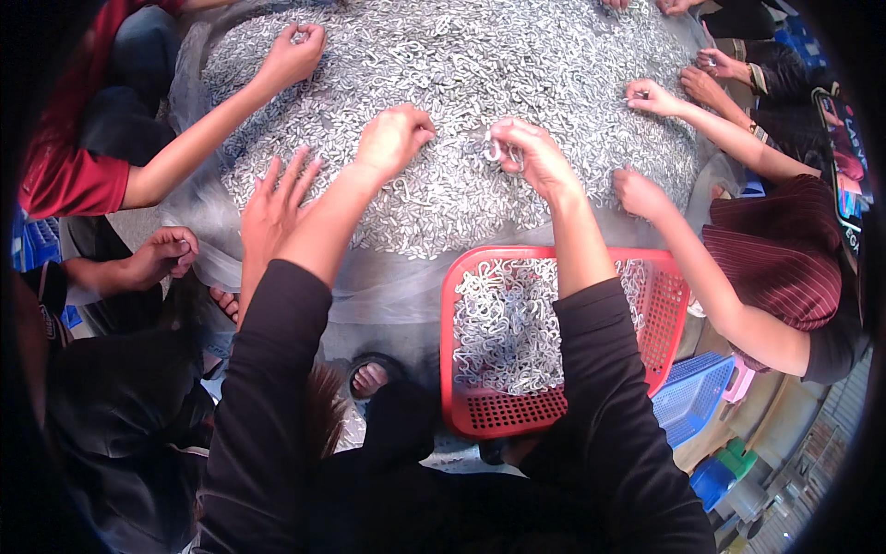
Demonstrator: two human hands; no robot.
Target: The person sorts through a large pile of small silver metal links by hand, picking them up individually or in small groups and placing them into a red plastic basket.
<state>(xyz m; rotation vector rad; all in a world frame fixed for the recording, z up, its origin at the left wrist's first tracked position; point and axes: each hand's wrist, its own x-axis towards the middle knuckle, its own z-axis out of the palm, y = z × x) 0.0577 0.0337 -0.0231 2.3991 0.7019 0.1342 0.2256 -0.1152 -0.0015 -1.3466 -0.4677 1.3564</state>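
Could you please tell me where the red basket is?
In the head view, the red basket sits right of centre, beneath the person's right forearm, with the heap of pale pieces beyond it and a blue basket to its right.

Basket (475,417) partly covered, pile (434,55) cut off
At lower centre, the right arm (595,319) hides some of the hooks (503,323). The upper edge crops the pile and, at upper right, two co-worker hands (678,6). Whether the left hand (392,140) holds anything cannot be told.
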